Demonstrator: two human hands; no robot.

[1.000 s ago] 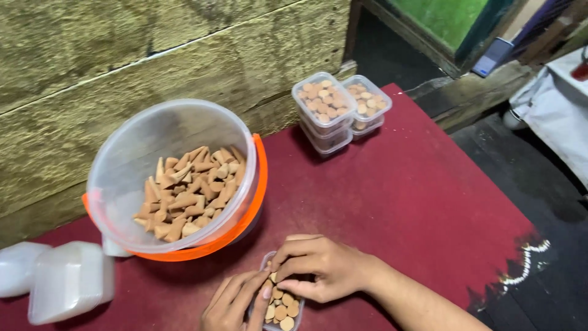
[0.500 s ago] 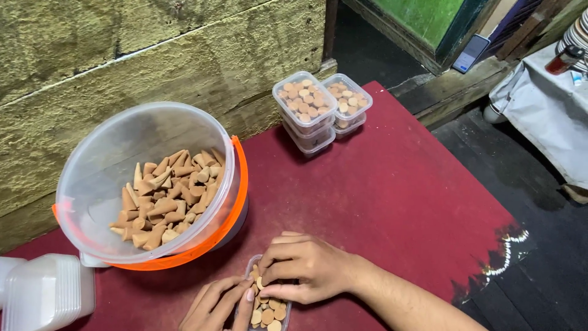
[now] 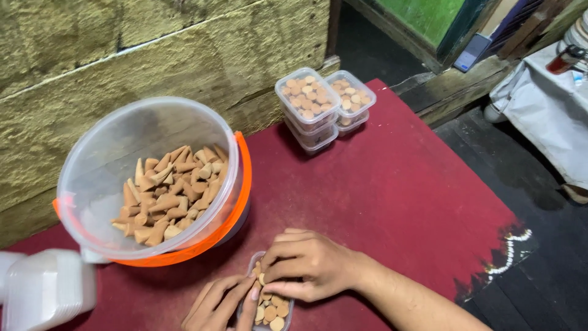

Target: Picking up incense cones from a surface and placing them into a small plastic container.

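Observation:
My right hand rests over a small clear plastic box at the bottom edge, fingers curled on tan cones standing inside it. My left hand steadies the box's left side with its fingers against the rim. Just behind them stands a clear plastic bucket with an orange rim, holding several loose tan cones.
Stacked small clear boxes filled with cones stand at the far side of the dark red mat. A stack of white plastic lids lies at the bottom left. A rough yellowish wall runs behind; dark floor lies to the right.
The view has shifted, so everything sits slightly more to the right and higher in frame. My hands stay at the small box, fingers adjusting the cones.

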